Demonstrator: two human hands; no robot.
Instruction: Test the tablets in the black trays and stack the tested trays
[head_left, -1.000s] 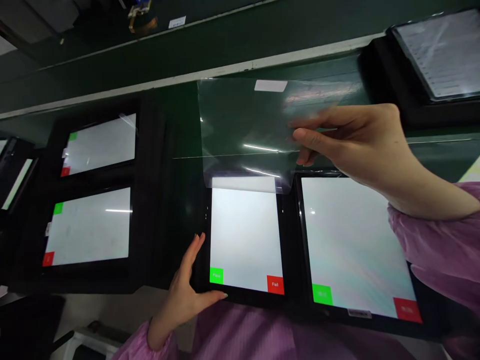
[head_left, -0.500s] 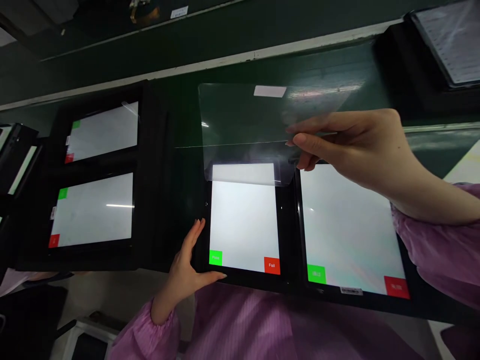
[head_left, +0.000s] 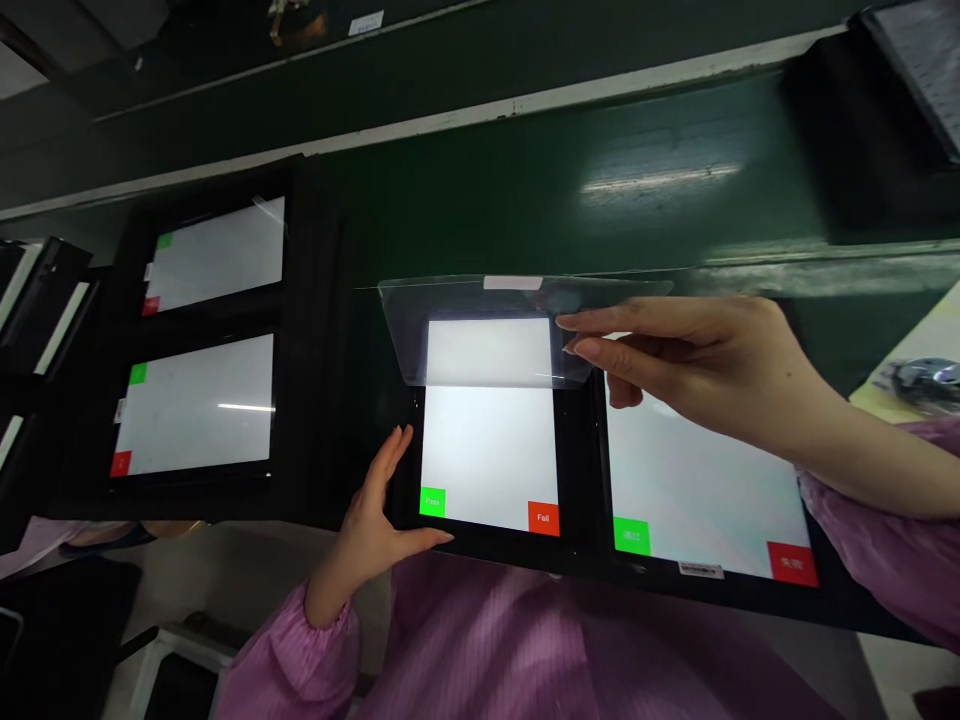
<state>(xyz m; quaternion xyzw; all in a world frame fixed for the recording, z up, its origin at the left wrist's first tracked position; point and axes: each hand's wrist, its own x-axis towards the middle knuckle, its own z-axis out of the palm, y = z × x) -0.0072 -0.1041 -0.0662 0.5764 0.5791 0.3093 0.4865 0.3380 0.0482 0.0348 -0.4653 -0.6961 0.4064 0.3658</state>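
A tablet (head_left: pixel 487 450) with a lit white screen lies in front of me, a green Pass box and a red Fail box in its lower corners. My left hand (head_left: pixel 379 510) rests at its lower left corner, thumb along the bottom edge and fingers spread along the side. Between thumb and fingertips, my right hand (head_left: pixel 660 350) pinches the right part of a clear protective film (head_left: pixel 465 335). The film is tilted over the upper part of the screen and carries a small white label (head_left: pixel 513 283). A second lit tablet (head_left: pixel 697 480) lies to the right, partly behind my right hand.
Two more lit tablets (head_left: pixel 199 410) lie at the left in dark surrounds. Dark cases (head_left: pixel 45 300) stand at the far left edge. A pale raised strip (head_left: pixel 420 130) crosses the green bench. At the upper right sits another dark-framed device (head_left: pixel 919 70).
My right hand has brought the film down and nearer to me, and its label end has dropped towards the tablet's top edge. My left hand stays at the tablet's corner.
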